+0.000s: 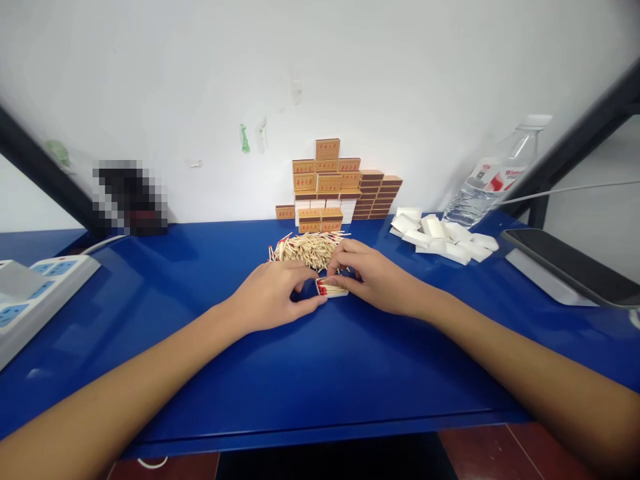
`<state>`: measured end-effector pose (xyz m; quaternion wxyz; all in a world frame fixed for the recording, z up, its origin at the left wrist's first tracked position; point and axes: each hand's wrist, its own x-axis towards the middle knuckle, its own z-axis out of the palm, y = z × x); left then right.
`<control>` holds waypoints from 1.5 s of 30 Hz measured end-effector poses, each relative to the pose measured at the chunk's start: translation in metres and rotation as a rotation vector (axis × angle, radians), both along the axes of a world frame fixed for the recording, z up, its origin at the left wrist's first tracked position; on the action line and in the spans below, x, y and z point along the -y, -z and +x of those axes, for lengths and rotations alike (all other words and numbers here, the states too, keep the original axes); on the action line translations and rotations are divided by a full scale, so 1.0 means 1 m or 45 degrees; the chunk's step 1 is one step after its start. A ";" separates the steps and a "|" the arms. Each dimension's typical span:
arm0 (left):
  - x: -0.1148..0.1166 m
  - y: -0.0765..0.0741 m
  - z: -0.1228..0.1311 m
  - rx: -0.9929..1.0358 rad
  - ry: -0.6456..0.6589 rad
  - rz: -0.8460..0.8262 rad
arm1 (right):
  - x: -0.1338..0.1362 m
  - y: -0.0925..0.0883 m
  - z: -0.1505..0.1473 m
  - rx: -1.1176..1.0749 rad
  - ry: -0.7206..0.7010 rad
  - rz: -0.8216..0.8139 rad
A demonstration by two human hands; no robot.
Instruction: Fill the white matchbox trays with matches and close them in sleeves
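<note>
A small white matchbox tray (331, 289) filled with red-tipped matches lies on the blue table (320, 373). My left hand (273, 297) pinches its left end, fingers curled. My right hand (373, 275) grips its right side with thumb and fingers closed around it. Just behind both hands lies a loose pile of matches (309, 248).
Stacked brown matchboxes (337, 187) stand against the white wall. Several empty white trays (443, 237) lie at the right, beside a plastic water bottle (495, 180) and a dark phone (575, 267). A white power strip (35, 293) sits at the left edge.
</note>
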<state>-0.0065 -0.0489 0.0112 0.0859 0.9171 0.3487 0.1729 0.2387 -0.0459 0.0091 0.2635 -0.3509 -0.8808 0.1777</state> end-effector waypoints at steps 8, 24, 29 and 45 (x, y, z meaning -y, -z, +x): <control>-0.001 0.001 0.000 0.008 0.014 0.027 | 0.004 -0.006 0.002 0.048 0.029 0.002; -0.001 0.001 0.000 0.007 0.019 0.030 | 0.002 -0.005 0.005 -0.009 0.046 0.104; 0.000 -0.001 0.001 0.007 0.018 0.009 | 0.008 -0.010 0.001 0.000 0.011 -0.042; 0.000 -0.001 0.001 0.012 0.015 -0.016 | 0.009 -0.013 0.000 0.054 -0.064 -0.140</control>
